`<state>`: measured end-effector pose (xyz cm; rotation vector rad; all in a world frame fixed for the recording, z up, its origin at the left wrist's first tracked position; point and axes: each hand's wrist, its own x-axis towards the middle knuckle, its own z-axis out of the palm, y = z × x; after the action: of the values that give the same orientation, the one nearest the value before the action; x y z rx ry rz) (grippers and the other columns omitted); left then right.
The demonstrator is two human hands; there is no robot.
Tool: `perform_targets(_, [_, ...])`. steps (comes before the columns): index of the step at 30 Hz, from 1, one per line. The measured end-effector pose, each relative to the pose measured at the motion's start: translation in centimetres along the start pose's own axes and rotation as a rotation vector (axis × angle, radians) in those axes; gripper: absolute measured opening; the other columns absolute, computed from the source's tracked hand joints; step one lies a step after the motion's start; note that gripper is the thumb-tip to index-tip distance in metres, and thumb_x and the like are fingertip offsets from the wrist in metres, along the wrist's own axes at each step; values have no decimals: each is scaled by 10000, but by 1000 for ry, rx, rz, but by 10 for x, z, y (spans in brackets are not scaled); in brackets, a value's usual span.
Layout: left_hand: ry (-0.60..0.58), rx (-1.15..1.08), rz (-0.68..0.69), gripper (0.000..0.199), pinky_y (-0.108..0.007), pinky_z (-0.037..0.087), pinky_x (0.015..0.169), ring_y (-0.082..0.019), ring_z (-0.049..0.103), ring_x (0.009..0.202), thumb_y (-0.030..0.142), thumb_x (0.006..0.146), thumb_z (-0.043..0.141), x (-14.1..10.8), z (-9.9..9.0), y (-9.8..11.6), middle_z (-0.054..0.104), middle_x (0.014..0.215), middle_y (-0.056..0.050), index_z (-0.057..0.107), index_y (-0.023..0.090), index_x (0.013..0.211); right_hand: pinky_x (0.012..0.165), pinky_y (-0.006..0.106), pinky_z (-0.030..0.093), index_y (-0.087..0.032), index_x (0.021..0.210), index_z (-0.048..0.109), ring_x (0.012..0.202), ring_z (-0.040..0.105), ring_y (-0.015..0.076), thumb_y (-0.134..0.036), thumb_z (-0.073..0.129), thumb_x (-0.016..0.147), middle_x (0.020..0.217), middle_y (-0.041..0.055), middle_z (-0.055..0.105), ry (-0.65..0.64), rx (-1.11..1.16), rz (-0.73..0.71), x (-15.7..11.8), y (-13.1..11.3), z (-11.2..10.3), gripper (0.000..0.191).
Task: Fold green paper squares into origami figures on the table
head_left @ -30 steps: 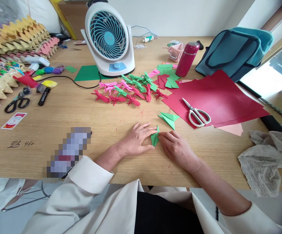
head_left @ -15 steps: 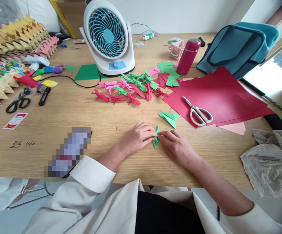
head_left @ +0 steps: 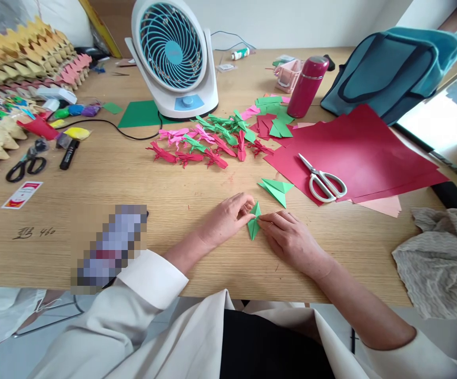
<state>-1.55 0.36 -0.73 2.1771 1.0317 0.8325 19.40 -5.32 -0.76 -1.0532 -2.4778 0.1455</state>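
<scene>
A small folded green paper [head_left: 254, 223], diamond-shaped with pointed ends, lies between my two hands on the wooden table. My right hand [head_left: 295, 242] pinches its right side with thumb and fingers. From the left, my left hand [head_left: 228, 218] presses the thumb on the paper's edge, its curled index finger raised off the surface. Just beyond sits another folded green paper [head_left: 276, 190] with sharp points, touched by neither hand. White-handled scissors [head_left: 325, 181] rest on large red paper sheets [head_left: 370, 152] to the right.
Several folded red, pink and green paper figures [head_left: 212, 141] lie ahead, before a white fan [head_left: 173, 58]. A red flask [head_left: 308, 87] and a blue bag [head_left: 386, 73] stand at the back right. A blurred-out object [head_left: 110, 247] lies left; a crumpled cloth [head_left: 434, 263] lies right.
My left index finger has lifted off the green paper and curled back, the thumb staying on it. The paper now shows a wider diamond face. My right hand keeps its pinch.
</scene>
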Motion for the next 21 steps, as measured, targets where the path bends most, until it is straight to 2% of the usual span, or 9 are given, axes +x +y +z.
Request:
perform_targets(4, [0, 85, 59, 55, -240, 501, 717, -115, 601, 761, 149, 888, 640, -1, -1, 2, 597, 910, -11, 593, 168, 867, 852, 438, 530, -156, 1233, 629, 986, 587, 252, -101, 470, 957, 1128, 130, 674, 19, 13, 0, 0, 0, 1, 323])
perform_targets(10, [-33, 294, 240, 169, -294, 513, 863, -157, 602, 935, 187, 969, 535, -8, -2, 1, 647, 956, -57, 677, 157, 881, 850, 436, 531, -166, 1234, 631, 975, 585, 250, -106, 465, 959, 1128, 128, 669, 11, 11, 7, -1, 1, 1, 327])
perform_targets(14, [-99, 483, 371, 210, -340, 504, 919, -183, 596, 1000, 157, 983, 493, -17, -9, -1, 706, 1084, -64, 690, 160, 1057, 834, 424, 530, -145, 1206, 639, 959, 571, 248, -110, 441, 973, 1131, 138, 659, 0, -18, 4, -1, 0, 1, 308])
perform_targets(17, [-150, 583, 448, 287, -393, 458, 1038, -200, 589, 1097, 116, 977, 476, -22, -15, -3, 691, 1224, -68, 653, 157, 1198, 832, 420, 527, -130, 1183, 647, 964, 569, 250, -99, 439, 970, 1111, 145, 649, -15, -32, 10, 0, -1, 0, 300])
perform_targets(21, [-224, 662, 470, 384, -446, 402, 1114, -212, 566, 1187, 79, 956, 474, -26, -21, -2, 646, 1331, -85, 588, 145, 1316, 825, 418, 525, -136, 1150, 658, 943, 570, 244, -97, 435, 971, 1074, 138, 653, -20, -16, 21, 1, -2, -2, 288])
